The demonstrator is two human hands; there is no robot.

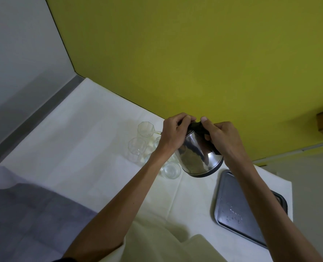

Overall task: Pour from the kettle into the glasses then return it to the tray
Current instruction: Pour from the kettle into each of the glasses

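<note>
A white cloth covers the table, soft and creased, lying flat under everything; behind it rises a matt yellow-green wall. At the right, near the table's edge, lies the tray: dark grey metal, shallow, with rounded corners and a low rim, beaded with a few drops of water. It is bare of the kettle now.

The kettle is held in the air above the cloth, between the tray and the glasses, tipped toward the left. Its body is polished steel, a smooth rounded cone that mirrors the room, with a black base ring and black plastic top and handle. It is stiff and, I judge, fairly heavy if much water is left inside; the steel wall looks slippery (and may be hot), so the black handle is the place to take it. The right hand is clenched round that handle, thumb on top. The left hand is closed on the black top by the lid, steadying the tilt.

The glasses stand in a close cluster to the left of the kettle, partly hidden behind the left wrist. They are clear, thin-walled and faceted, light and easily knocked over or chipped, so the spout should stay above their rims without touching. A thin stream seems to reach the far glass, though the view is too faint to be sure how full any of them is.
</note>
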